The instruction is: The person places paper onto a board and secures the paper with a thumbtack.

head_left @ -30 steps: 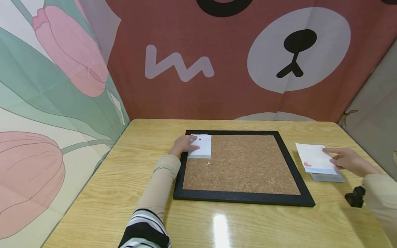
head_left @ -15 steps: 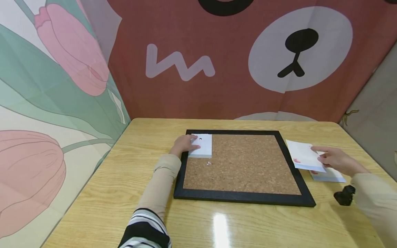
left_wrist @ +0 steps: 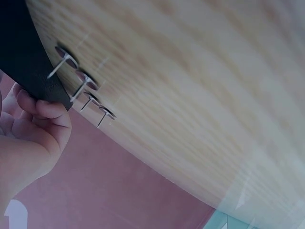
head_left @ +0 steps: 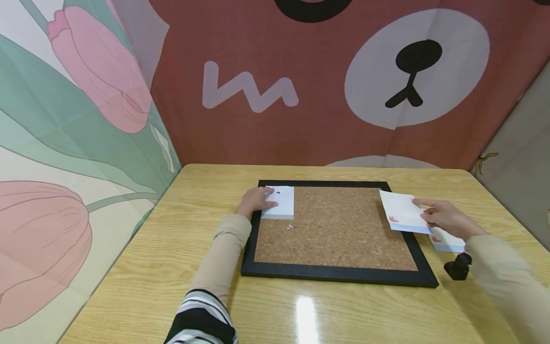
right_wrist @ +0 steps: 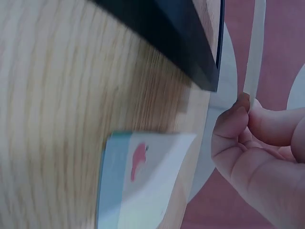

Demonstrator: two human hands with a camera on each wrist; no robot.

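Across the back, a wide reddish-brown fabric backdrop (head_left: 258, 136) printed with a bear's muzzle; to its left, a pale fabric panel (head_left: 86, 162) patterned with pink tulips and green leaves. In front, a yellowish wood-grained table (head_left: 352, 310), bright with one patch of glare near the viewer. Flat on it, a rectangular brown corkboard (head_left: 335, 229) framed in black. Coming in from the right, a plain beige sleeve (head_left: 498, 282); from the left, a beige sleeve with black, white and grey stripes (head_left: 199, 313). At the end of the plain one, the right hand (head_left: 449, 217), thumb and fingertip closed together in a pinch on a square white paper sheet (head_left: 403, 210) marked with pink at one corner; raised, partly over the frame's right side and the cork. At the opposite side, the left hand (head_left: 253, 199), lower fingers curled against the frame's outer edge, thumb and forefinger spread apart onto a square white notepaper (head_left: 284, 206) in the far left corner. Below the right hand, partly hidden, a white-and-bluish paper stack (right_wrist: 138, 181) with a pink print. Near the right cuff, a small black block (head_left: 458, 266). On the cork just below the notepaper, tiny shiny clear bits (head_left: 290, 227). On the tabletop in the left wrist view, four dark round-headed metal tacks (left_wrist: 87, 81), points up.
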